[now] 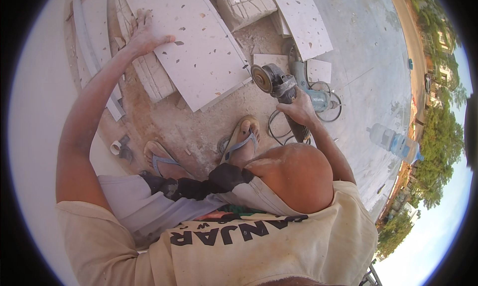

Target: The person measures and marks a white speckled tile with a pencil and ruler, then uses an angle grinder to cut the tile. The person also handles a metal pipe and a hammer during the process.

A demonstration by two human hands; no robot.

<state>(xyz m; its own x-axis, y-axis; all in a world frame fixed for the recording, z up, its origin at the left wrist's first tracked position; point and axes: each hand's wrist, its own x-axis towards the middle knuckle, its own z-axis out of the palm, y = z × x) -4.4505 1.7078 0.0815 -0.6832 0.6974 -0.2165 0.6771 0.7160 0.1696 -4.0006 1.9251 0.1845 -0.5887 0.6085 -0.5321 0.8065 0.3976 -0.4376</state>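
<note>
A pale speckled tile (199, 52) lies tilted on a stack of blocks in front of me. My left hand (145, 37) rests at its left edge, thumb out across the face and fingers spread. My right hand (298, 107) is closed around the body of an angle grinder (286, 89). The grinder's disc (262, 79) is close to the tile's right corner, seemingly just off it. Whether the disc spins cannot be made out.
Behind the grinder lies a teal power tool (318, 100) with a looped black cable (340, 106). Another speckled tile (303, 22) and a concrete block (244, 7) stand farther off. A pipe fitting (119, 149) is near my left foot; a plastic water bottle (393, 141) lies right.
</note>
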